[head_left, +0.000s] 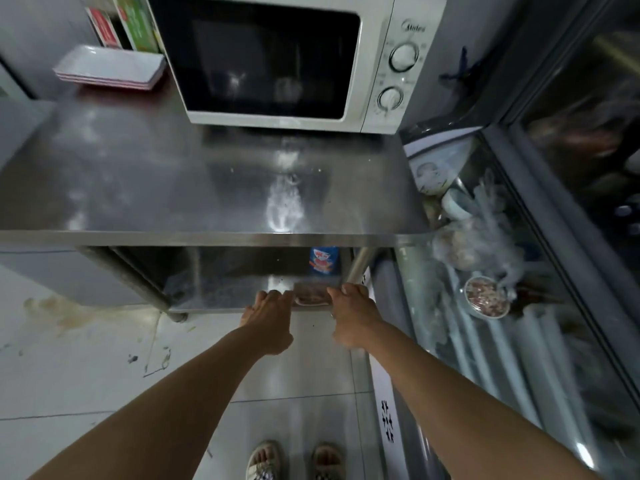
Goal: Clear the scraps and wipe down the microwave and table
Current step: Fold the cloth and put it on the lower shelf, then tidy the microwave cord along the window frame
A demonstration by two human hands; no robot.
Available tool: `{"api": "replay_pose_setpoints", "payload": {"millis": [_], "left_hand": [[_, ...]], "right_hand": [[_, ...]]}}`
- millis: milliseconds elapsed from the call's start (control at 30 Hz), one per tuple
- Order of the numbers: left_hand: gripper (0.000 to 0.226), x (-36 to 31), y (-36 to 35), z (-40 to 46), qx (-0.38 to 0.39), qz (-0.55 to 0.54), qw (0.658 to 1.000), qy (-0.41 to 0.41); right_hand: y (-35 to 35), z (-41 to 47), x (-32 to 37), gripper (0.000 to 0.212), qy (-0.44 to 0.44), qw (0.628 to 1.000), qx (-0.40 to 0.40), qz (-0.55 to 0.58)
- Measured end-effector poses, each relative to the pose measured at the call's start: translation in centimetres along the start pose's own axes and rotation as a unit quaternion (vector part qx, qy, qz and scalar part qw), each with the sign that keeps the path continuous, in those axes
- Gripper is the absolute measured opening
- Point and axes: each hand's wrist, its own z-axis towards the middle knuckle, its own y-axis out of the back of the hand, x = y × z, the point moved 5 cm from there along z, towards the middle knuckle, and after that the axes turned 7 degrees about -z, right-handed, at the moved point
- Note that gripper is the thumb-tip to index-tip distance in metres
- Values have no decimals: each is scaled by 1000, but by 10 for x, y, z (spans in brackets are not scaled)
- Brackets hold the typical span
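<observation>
A stack of white trays (110,66) with pink edges sits at the far left of a stainless steel table (145,174), with red and green boxes (121,24) standing upright just behind it. To their right, a white microwave (287,60) with a dark door and two round dials (398,77) stands at the far edge of the tabletop, door closed. A whitish smear (285,202) streaks the steel in front of the microwave, running toward the near edge.

Below the tabletop, a lower steel shelf (221,289) holds a blue and red packet (323,260) standing upright toward the right. Just in front of the packet, at the near edge of the shelf, sits a shallow tray (311,295) with pale handles; its contents are too blurred to tell.

Both of the person's arms reach down to that tray. The left hand (268,318) grips its left end, fingers curled over the rim. The right hand (351,315) grips the right end beside the table leg (360,265), fingers likewise bent around the edge.

On the white tiled floor (86,358) at left lies a brownish stain (65,315), with small dark marks nearer the person. Two sandalled feet (294,460) show at the bottom edge.

At right, a glass-topped freezer case (519,306) holds frosted bags and a round bowl (486,296) of a reddish mix.
</observation>
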Motion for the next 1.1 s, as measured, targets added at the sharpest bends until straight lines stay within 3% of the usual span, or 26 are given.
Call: {"api": "replay_pose_setpoints", "payload": {"millis": [300, 500, 800, 1100], "left_hand": [[81, -30, 96, -51, -15, 29, 999, -42], [82, -38, 152, -63, -44, 54, 995, -78], [79, -67, 234, -54, -115, 82, 984, -107], [77, -122, 296, -13, -154, 91, 973, -143]], "right_hand": [[101, -61, 14, 84, -30, 997, -51, 46], [164, -82, 17, 65, -47, 993, -94, 50], [235, -92, 7, 80, -75, 984, -158, 31], [296, -70, -36, 79, -95, 974, -197, 55]]}}
